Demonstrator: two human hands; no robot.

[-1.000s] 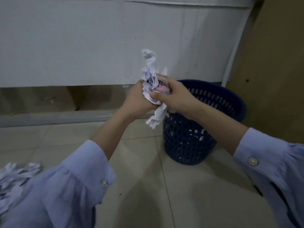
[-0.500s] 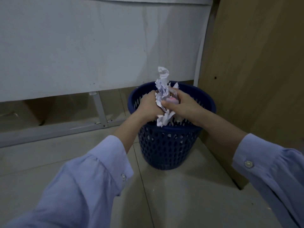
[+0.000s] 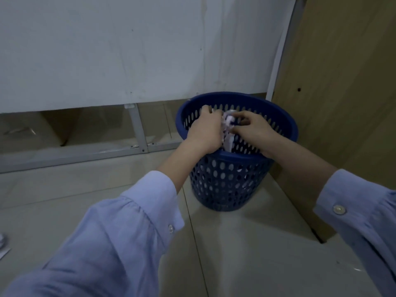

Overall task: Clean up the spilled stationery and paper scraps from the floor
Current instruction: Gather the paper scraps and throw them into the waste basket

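A blue perforated waste basket stands on the tiled floor by a wooden panel. Both my hands reach down inside its mouth, holding a crumpled bundle of white paper scraps between them. My left hand grips the bundle from the left and my right hand pinches it from the right. The lower end of the paper hangs below the rim. More white scraps show through the holes in the basket's wall. A few paper scraps lie on the floor at the far left edge.
A white desk panel with a grey metal frame stands behind the basket. A tall wooden panel closes off the right side. Beige floor tiles spread in front.
My two hands have carried the paper bundle from above the basket's rim down into its mouth. The view has moved closer and tilted down.
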